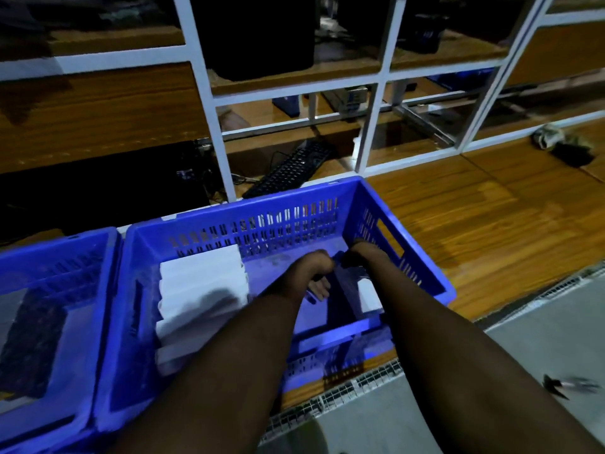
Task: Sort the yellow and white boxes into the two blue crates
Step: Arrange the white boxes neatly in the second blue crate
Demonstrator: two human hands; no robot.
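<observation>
The larger blue crate (412,257) sits in front of me on the wooden floor. Several white boxes (203,283) are stacked along its left side. Both of my hands reach down inside it on the right. My left hand (314,273) has its fingers curled over the top edge of an upright white box (370,296). Deep in shadow, my right hand (355,253) grips the far end of that same box. A second blue crate (104,257) stands to the left and holds a dark-looking box (29,339) whose colour I cannot make out in the dim light.
A white-framed shelf unit (209,126) rises right behind the crates, with a black keyboard (291,168) and dark cases on it. Wooden floor (491,208) stretches to the right. A mesh-edged grey mat (540,339) lies near me, with a small dark tool (563,385) on it.
</observation>
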